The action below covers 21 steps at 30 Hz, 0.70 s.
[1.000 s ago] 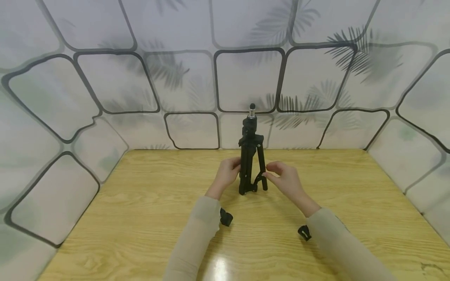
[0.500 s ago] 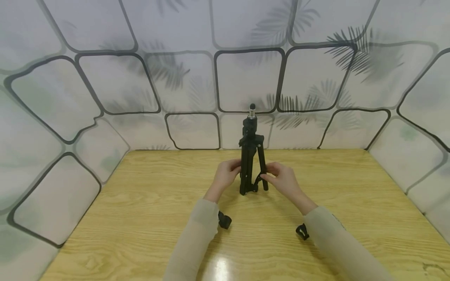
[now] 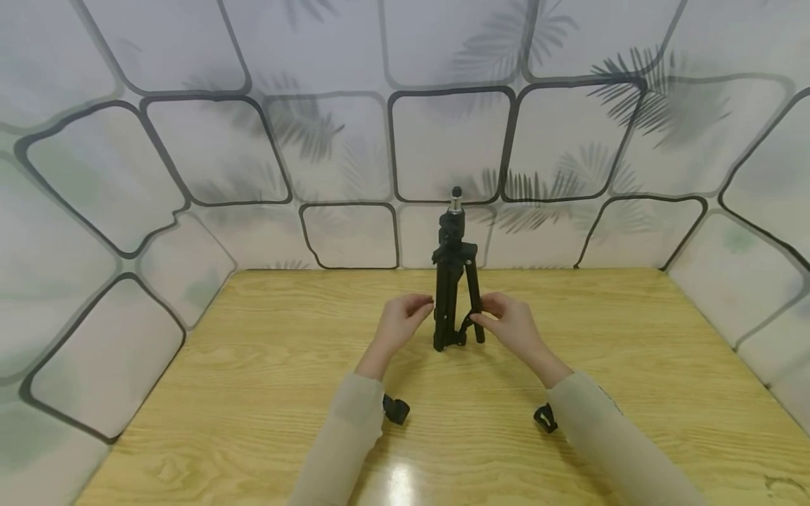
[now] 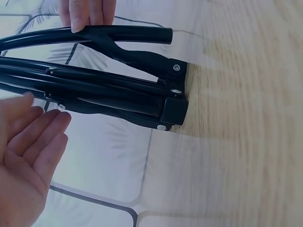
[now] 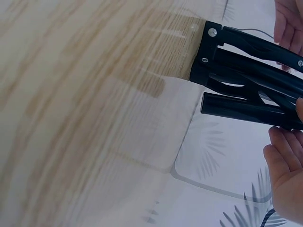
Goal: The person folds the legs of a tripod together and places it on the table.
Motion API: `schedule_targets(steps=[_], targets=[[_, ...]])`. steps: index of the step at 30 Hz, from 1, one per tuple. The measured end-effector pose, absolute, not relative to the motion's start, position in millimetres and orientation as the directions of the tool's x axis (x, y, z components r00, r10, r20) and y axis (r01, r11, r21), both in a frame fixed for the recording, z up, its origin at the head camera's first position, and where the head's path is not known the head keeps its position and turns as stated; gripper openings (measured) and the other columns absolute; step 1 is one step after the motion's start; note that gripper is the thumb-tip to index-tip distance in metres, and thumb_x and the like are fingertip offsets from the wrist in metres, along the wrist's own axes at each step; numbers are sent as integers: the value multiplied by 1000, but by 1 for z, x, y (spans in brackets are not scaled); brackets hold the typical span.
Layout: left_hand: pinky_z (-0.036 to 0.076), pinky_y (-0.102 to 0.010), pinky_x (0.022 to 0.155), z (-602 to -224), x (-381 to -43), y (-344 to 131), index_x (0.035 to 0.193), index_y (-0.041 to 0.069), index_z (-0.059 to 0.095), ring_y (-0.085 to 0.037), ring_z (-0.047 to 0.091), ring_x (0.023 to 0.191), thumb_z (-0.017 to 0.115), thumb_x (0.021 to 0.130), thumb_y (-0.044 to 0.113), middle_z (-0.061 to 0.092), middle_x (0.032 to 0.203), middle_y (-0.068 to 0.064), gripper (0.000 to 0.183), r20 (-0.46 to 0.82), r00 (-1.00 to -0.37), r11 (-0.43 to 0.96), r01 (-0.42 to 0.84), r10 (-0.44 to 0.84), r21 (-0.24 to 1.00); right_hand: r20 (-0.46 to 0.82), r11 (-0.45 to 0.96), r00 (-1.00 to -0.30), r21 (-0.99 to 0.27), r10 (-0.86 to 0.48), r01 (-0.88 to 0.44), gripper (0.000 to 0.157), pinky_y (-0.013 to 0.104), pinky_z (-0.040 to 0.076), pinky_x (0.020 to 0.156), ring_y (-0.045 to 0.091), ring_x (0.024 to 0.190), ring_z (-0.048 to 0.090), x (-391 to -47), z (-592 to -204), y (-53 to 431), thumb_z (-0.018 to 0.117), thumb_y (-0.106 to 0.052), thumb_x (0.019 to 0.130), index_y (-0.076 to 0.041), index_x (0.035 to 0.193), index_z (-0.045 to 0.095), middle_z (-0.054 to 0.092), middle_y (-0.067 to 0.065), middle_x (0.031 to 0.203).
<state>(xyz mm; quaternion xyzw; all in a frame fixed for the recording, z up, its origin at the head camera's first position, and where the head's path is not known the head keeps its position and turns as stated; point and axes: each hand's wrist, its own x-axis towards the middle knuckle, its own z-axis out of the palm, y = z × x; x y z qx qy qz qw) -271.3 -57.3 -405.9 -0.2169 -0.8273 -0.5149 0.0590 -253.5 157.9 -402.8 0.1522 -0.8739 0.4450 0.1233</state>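
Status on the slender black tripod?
Left grip open beside upright, slender black tripod, contact unclear. Right grip pinches its splayed black tubular leg. No obstruction visible.

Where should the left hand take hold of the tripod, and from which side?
Probably the leftmost leg, around mid-height, pinched from the left. It is slim and nearly vertical, and the left hand is right beside it. The tripod stands upright, and the right hand pinches the splayed right leg, so that side looks taken.

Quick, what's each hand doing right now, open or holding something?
Left hand: open, beside the tripod.
Right hand: holding one tripod leg in a pinch.
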Motion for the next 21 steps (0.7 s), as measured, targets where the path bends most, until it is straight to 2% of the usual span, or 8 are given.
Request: schedule_targets(steps=[5, 9, 15, 21], targets=[[48, -29, 75, -405, -264, -55, 107, 3, 62, -17, 59, 88, 62, 84, 26, 63, 99, -7, 33, 251, -918, 363, 357, 307, 861, 362, 553, -919, -739, -155, -384, 26, 37, 48, 77, 26, 88, 61, -253, -402, 158, 69, -11, 77, -1, 100, 61, 64, 13, 94], [47, -33, 77, -405, -262, -50, 103, 6, 64, -15, 59, 88, 67, 79, 28, 64, 97, -4, 33, 220, -931, 409, 329, 291, 851, 358, 546, -921, -746, -156, -383, 27, 37, 48, 77, 26, 88, 61, -253, -402, 158, 69, -12, 77, -1, 100, 61, 64, 13, 94], [47, -32, 73, -410, -263, -46, 94, 4, 67, -17, 61, 81, 68, 78, 25, 66, 88, -4, 26, 292, -922, 477, 381, 253, 792, 339, 548, -929, -753, -151, -364, 28, 37, 48, 76, 26, 89, 61, -252, -403, 158, 69, -14, 78, -2, 101, 62, 64, 13, 95], [48, -28, 71, -409, -264, -45, 96, 2, 67, -16, 61, 79, 66, 81, 25, 66, 87, -6, 28, 315, -917, 504, 397, 243, 767, 329, 565, -933, -746, -146, -352, 28, 38, 49, 74, 27, 88, 61, -252, -402, 157, 69, -16, 78, -2, 101, 62, 64, 12, 94]])
